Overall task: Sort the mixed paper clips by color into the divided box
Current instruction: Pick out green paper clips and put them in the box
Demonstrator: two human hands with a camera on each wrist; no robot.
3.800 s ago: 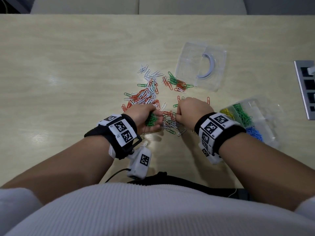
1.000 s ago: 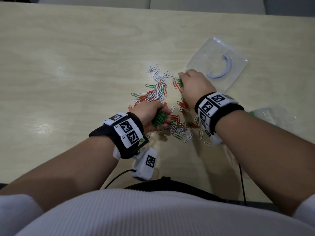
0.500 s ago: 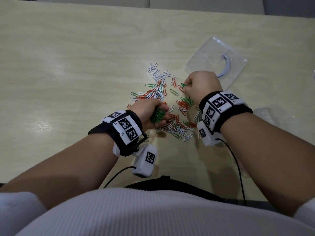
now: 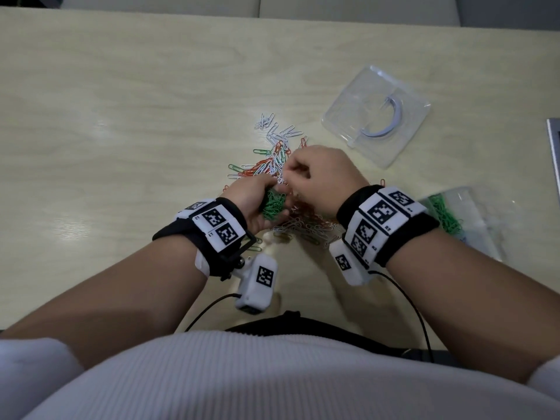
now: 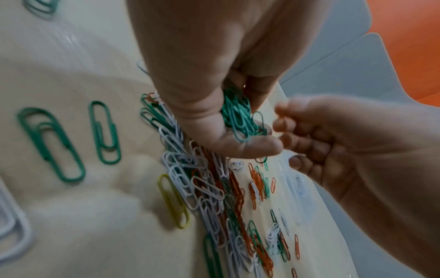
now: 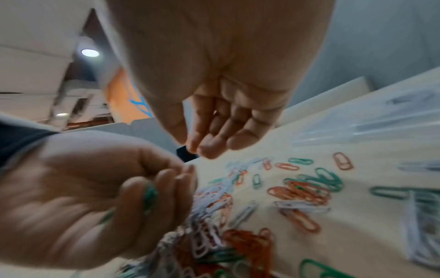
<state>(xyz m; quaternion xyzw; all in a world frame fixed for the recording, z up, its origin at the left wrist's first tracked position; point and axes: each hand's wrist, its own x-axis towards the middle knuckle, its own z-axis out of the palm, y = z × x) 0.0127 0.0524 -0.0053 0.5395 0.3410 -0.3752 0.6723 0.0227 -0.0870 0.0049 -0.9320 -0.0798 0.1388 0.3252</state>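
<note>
Right hand (image 4: 321, 177) has come back from the far side of the pile, where it was picking green clips half a second ago beside the clear lid (image 4: 375, 116), and now meets the left hand (image 4: 257, 201) over the near middle of the pile. Reads as a hand-off: a fresh green clip being added to the left hand's bunch. So the green pass is ongoing, nothing dropped in the box yet.

Left hand: fingers and thumb curled round the bunch of green paper clips (image 5: 240, 116), clenched on it, just above the table (image 4: 121, 116). Right hand: fingertips (image 6: 209, 148) drawn together and pointing at the left hand; whether they pinch a clip, cannot tell, too blurred.

Mixed paper clips (image 4: 272, 168): loose tangled heap of white, orange and green wire clips, one yellow clip (image 5: 173, 201) at the near-left edge, a few green ones lying apart to the left.

Divided box (image 4: 466, 219): clear plastic, at the right, near side, well apart from the pile; green clips (image 4: 445, 213) already in one compartment.
</note>
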